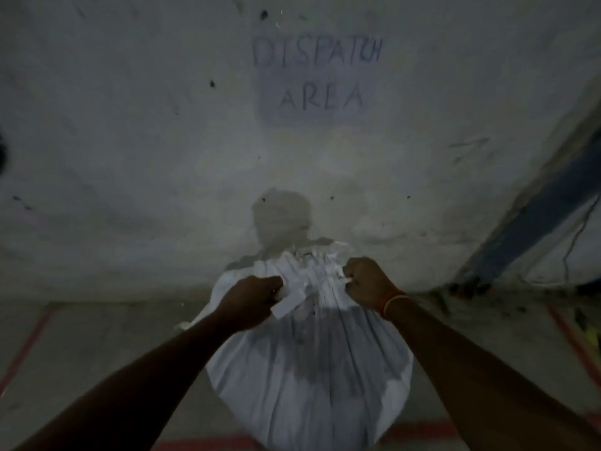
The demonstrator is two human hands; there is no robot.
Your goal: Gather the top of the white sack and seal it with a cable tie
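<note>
A full white sack [309, 362] stands on the floor in front of the wall, its top bunched into pleats. My left hand [250, 301] grips the gathered cloth on the left side of the neck, fingers curled into it. On the right side of the neck my right hand [367, 283] grips the cloth in a fist; an orange band sits on that wrist. The loose mouth of the sack [312, 255] fans out above both hands. I see no cable tie; the picture is dim and blurred.
The grey wall [195, 141] behind the sack carries the hand-written words DISPATCH AREA. Red tape lines [29, 346] mark the floor left, right and in front. A blue slanted beam [536, 216] with hanging wires stands at the right.
</note>
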